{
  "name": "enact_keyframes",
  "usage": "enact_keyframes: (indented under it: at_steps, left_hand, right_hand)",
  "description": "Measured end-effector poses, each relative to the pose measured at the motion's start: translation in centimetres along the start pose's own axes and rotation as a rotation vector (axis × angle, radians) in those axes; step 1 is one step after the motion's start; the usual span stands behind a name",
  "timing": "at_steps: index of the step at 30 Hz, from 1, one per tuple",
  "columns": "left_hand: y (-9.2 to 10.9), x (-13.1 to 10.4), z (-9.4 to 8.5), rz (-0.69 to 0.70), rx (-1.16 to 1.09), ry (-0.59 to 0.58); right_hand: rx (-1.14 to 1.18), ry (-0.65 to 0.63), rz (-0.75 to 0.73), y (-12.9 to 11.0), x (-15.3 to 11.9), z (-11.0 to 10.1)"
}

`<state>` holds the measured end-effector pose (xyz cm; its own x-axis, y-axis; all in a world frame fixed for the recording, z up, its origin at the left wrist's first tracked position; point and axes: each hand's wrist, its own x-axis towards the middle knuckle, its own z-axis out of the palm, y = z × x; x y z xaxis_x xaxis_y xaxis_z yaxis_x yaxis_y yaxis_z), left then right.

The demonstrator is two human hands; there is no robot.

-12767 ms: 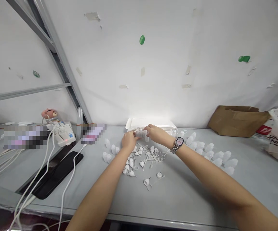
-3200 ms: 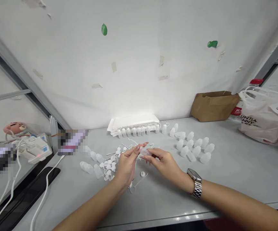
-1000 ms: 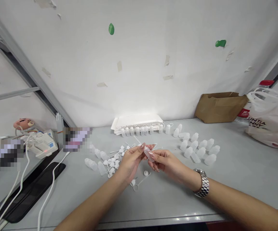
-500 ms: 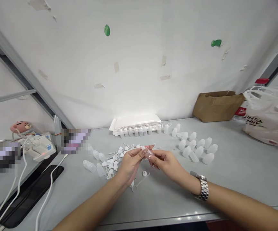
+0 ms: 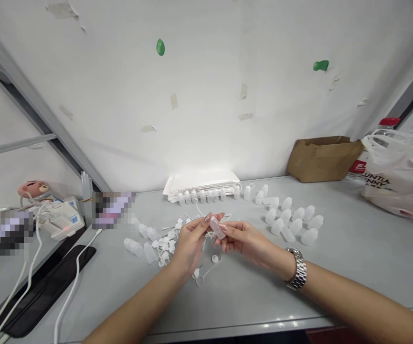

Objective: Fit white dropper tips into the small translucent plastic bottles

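I see the left hand [image 5: 191, 239] and right hand [image 5: 244, 239] pinching one small bottle [image 5: 217, 228] between them, above the grey table [image 5: 256, 296]; beyond them stands a white wall [image 5: 199, 86].

A small translucent bottle [image 5: 217, 228] is held between the left hand [image 5: 189, 241] and the right hand [image 5: 244, 239], above the grey table [image 5: 263, 291]. White caps [image 5: 167, 243] are scattered beside the left hand. Capped bottles [image 5: 209, 196] are lined up in front of a white stack [image 5: 202, 180]. Loose bottles [image 5: 297, 225] are grouped on the right, near a brown cardboard box [image 5: 326, 160].
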<state>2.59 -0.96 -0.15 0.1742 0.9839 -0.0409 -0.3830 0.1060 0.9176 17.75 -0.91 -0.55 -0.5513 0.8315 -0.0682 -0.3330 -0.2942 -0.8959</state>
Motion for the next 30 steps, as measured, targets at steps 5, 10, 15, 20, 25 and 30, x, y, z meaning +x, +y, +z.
enact_keyframes:
  at_steps: [5,10,15,20,25,30]
  left_hand:
    - [0.0,0.2,-0.2,0.006,-0.047,0.019]
    - [-0.4,0.2,0.0,0.057,-0.046,0.055]
    - [-1.2,0.3,0.0,0.061,0.005,0.066]
    - [-1.0,0.4,0.0,0.024,-0.026,-0.011]
    - [-0.4,0.1,0.1,-0.046,-0.026,-0.106]
    - [0.0,0.1,0.1,-0.098,-0.131,-0.137]
  right_hand:
    - [-0.319,0.186,-0.125,-0.1,0.1,0.3]
    - [-0.519,0.338,-0.245,0.7,-0.2,0.9]
    - [-0.543,0.28,-0.231,1.0,-0.4,1.4]
    - [-0.321,0.147,-0.199,1.0,-0.5,1.2]
    - [0.049,-0.035,-0.131,0.9,-0.4,1.2]
    - [0.206,-0.126,-0.085,0.5,-0.3,0.9]
